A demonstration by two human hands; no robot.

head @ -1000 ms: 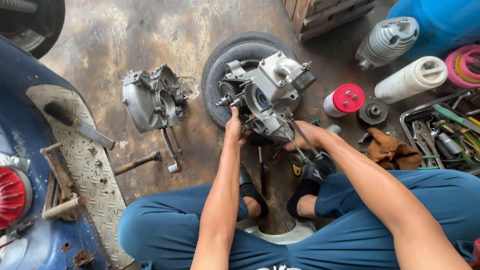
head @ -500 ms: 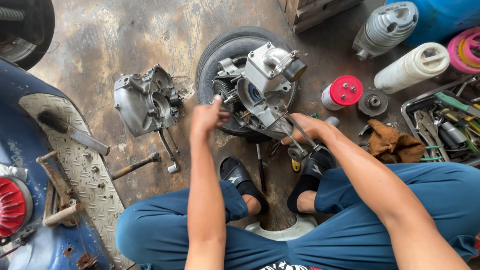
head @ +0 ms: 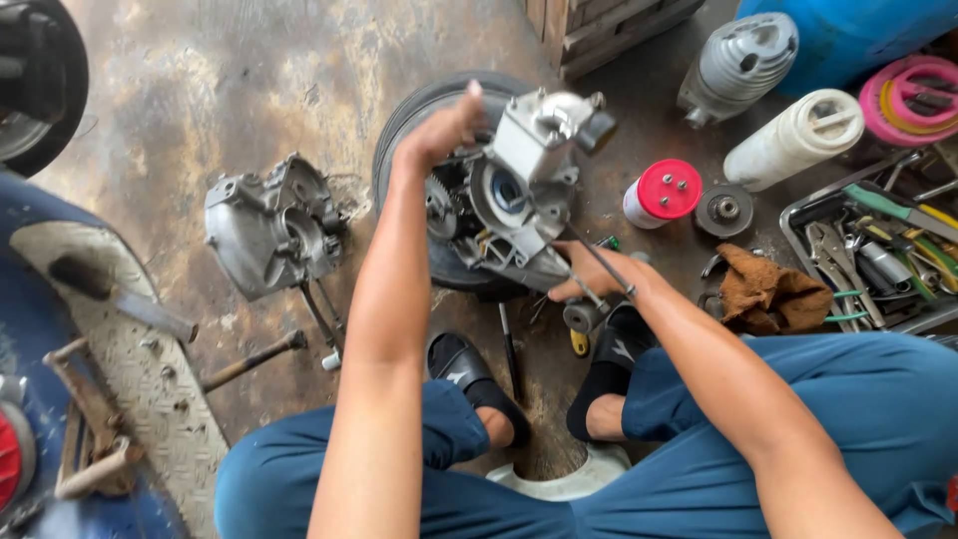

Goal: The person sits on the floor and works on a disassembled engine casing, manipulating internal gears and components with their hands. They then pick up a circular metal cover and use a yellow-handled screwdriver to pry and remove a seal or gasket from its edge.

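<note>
The engine (head: 514, 195) sits on a tyre (head: 424, 105) in the middle, its cover (head: 269, 225) already off and lying to the left. The left hand (head: 439, 130), fingers together, rests on the engine's far side; the right hand (head: 589, 284) clamps a rod (head: 599, 262) at its near edge, so stripping looks partway done

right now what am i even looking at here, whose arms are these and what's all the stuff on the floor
This is one view, from a camera worn on a person's head, looking down at their own arms and knees as they sit low over a stained concrete floor. No machine is at work, only two bare hands. The left hand is raised to the top of a metal engine block, which sits on a tyre. The right hand grips the block's lower edge, with a thin rod crossing it. A separate engine cover lies to the left, a hammer near it. To the right are a red-capped can, a brown rag and a tool tray.
</note>
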